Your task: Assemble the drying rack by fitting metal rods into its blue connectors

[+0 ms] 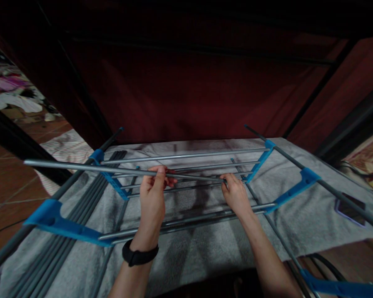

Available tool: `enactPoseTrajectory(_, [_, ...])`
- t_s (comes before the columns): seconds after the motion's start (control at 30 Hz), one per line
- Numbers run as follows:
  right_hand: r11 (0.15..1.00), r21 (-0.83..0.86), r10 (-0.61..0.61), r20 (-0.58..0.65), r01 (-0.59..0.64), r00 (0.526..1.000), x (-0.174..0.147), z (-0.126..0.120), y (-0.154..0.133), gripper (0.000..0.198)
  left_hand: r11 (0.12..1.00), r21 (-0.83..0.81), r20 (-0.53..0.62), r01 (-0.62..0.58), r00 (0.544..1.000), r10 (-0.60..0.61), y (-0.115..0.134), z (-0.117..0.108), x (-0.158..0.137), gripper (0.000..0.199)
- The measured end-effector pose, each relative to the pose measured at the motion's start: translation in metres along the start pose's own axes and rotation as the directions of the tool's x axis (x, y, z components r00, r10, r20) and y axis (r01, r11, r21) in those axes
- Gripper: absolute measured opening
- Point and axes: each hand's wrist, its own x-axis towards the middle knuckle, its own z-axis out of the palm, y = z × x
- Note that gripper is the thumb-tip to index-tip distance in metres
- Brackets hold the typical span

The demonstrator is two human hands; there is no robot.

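Note:
My left hand (155, 186) pinches a grey metal tube (81, 167) near its middle, thumb on top. The tube slants across the view, its free end out to the left. At its other end, my right hand (235, 191) has its fingers closed round the tip. Both hands are above a rack frame made of grey tubes and blue plastic brackets. A large blue bracket (65, 221) joins tubes at the near left, and another blue bracket (295, 190) does so on the right. Several crossbars (186, 156) span between the two sides.
Several loose grey tubes (71, 219) lie side by side on the grey cloth (202, 252) at the left. A phone (351, 209) rests on the cloth at the right. Dark red panels (186, 91) stand behind. Clothes (17, 101) lie on the tiled floor, far left.

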Motion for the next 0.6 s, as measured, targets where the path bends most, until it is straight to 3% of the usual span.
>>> enactPoseTrajectory(0.33, [0.993,-0.082,0.076,-0.112,-0.086,0.991,0.0,-0.007,0.018,0.023,0.973,-0.123,0.041,0.196,0.98,-0.193,-0.006,-0.001,0.002,0.034])
enactPoseTrajectory(0.6, [0.976,-0.1,0.167,-0.236,-0.195,0.957,-0.004,-0.003,0.034,0.025,0.948,-0.187,0.037,0.257,0.966,-0.254,-0.011,-0.003,0.005,0.035])
